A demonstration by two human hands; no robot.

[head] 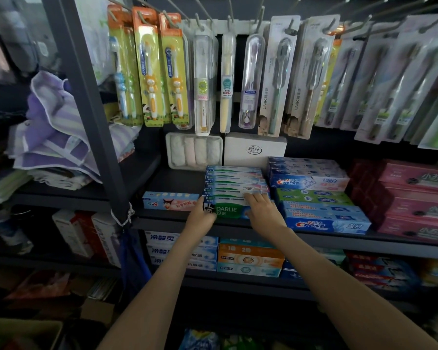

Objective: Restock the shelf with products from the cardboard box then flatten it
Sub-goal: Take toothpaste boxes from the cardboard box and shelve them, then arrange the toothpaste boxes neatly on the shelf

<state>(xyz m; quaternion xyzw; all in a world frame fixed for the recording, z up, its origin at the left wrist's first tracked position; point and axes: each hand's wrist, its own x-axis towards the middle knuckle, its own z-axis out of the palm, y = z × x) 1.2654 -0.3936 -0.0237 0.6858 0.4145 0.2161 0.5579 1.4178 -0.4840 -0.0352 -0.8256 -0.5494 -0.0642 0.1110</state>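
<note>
- Now: Darlie box (229, 212) lies crosswise, long axis along the shelf (182, 180) edge.
- Left hand (202, 218) grips its left end; right hand (262, 210) clasps the right (both hands equally near).

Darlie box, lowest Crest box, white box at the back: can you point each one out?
Darlie box (228, 210): head view, on its green front face by the lettering.
Crest box (326, 225): head view, on the lowest one's blue front face.
White box (254, 149): head view, on its front logo.
</note>
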